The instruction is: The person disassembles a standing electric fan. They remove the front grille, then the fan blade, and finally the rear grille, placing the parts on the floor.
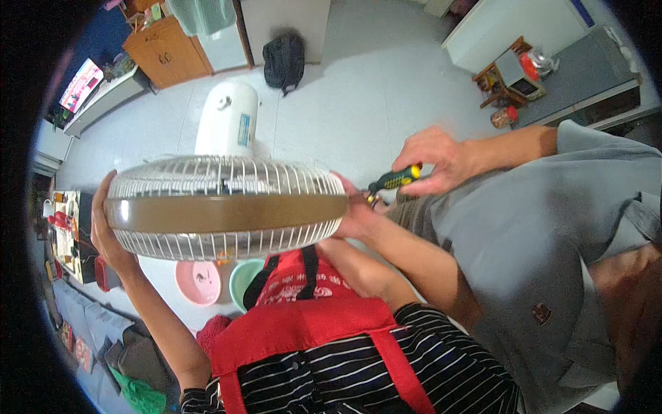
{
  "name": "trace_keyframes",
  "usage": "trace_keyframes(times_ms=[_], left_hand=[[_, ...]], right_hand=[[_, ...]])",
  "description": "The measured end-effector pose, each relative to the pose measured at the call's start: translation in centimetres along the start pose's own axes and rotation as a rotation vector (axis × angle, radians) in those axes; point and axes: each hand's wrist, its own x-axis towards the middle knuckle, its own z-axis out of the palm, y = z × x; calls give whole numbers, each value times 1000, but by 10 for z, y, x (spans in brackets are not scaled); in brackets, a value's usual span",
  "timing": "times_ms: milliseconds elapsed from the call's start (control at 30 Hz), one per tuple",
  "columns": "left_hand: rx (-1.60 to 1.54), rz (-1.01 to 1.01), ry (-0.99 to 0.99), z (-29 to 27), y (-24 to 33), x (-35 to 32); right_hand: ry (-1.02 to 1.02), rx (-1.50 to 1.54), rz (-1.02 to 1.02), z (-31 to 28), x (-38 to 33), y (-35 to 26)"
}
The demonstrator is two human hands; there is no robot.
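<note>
A white electric fan [227, 212] with a wire guard and brown band fills the middle left, its motor housing [228, 124] pointing away from me. My left hand [105, 224] grips the guard's left edge, fingers wrapped round behind it. From the striped sleeve, my right forearm [365, 272] reaches to the guard's lower right; the hand itself is hidden there. A co-worker in grey at the right holds a green and yellow screwdriver [396, 179] in one hand [441, 162]. Another hand [355, 210], apparently theirs, lies at the guard's right edge, by the screwdriver's tip.
Below the fan stand a pink basin [198, 281] and a green basin [243, 283]. A black backpack [283, 61] sits on the floor ahead. Wooden chair [493, 79] and grey counter [586, 69] are at far right. Left are a sofa [86, 310] and a lit screen [81, 86].
</note>
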Motion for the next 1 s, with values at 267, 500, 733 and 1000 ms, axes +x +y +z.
trace_keyframes(times_ms=[267, 500, 733, 1000], left_hand=[[-244, -110, 52, -3, 10, 1], [-302, -118, 37, -4, 12, 3], [-345, -107, 37, -2, 12, 6], [-272, -107, 41, -5, 12, 4]], right_hand=[[22, -13, 28, 34, -10, 6], [17, -80, 82, 37, -19, 7], [-142, -1045, -29, 73, -46, -25], [-911, -2718, -271, 200, -112, -84]])
